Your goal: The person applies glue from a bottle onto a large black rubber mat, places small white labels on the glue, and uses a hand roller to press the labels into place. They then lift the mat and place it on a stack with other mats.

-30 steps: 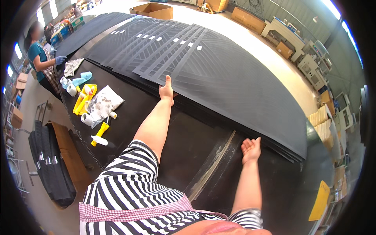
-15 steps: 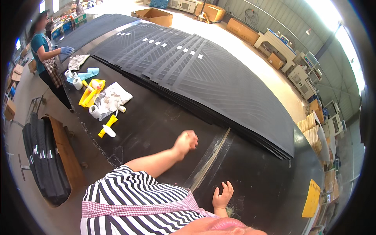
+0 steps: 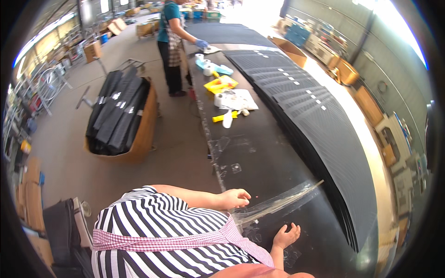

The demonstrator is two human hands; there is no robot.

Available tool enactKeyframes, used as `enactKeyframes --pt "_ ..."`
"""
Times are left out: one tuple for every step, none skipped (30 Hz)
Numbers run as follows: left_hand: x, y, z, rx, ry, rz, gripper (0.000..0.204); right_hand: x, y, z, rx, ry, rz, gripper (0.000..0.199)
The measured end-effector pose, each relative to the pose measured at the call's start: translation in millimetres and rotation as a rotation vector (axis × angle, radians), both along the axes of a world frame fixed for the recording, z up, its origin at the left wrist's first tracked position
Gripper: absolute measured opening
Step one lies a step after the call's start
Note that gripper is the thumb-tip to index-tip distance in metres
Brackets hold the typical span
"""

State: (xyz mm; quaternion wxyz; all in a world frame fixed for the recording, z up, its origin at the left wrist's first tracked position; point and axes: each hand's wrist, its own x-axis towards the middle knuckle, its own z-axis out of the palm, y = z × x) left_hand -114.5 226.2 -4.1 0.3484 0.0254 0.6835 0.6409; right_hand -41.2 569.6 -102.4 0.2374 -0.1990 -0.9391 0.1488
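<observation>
My left hand (image 3: pixel 235 198) hovers by the near side of the dark table (image 3: pixel 273 157), its fingers loosely bent and a little apart, with nothing visible in it. To its right, my right hand (image 3: pixel 287 235) is open over the table, fingers spread and holding nothing. Between the two runs a strip of clear tape (image 3: pixel 282 200) stuck across the tabletop. Beyond it, a stack of dark grey patterned sheets (image 3: pixel 324 134) with small white labels covers the table's right side. Neither hand touches the stack.
Up the table lie a yellow-handled tool (image 3: pixel 224 117), a white plastic bag (image 3: pixel 241 100), a yellow tray (image 3: pixel 220 84) and white rolls (image 3: pixel 207 69). A co-worker (image 3: pixel 174 46) with a blue glove stands at the far left. A cardboard box of black rolls (image 3: pixel 147 125) stands on the floor.
My view has swung left, showing more of the floor and the box of rolls. My left hand has drawn back toward my body and its fingers have loosened. The right hand stays open.
</observation>
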Motion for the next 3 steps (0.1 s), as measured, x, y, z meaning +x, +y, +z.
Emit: enactKeyframes --pt "19.2 -9.8 -9.9 0.027 -0.011 0.068 0.046 2.8 4.6 -0.9 0.006 -0.019 0.014 0.037" --pt "37.8 -24.7 -23.7 0.040 -0.005 0.145 0.047 1.1 2.3 -2.9 -0.002 -0.024 0.038 0.038" --pt "54.2 -39.5 -42.3 0.007 -0.021 0.115 0.048 1.9 -2.7 -2.3 -0.038 -0.043 0.031 0.041"
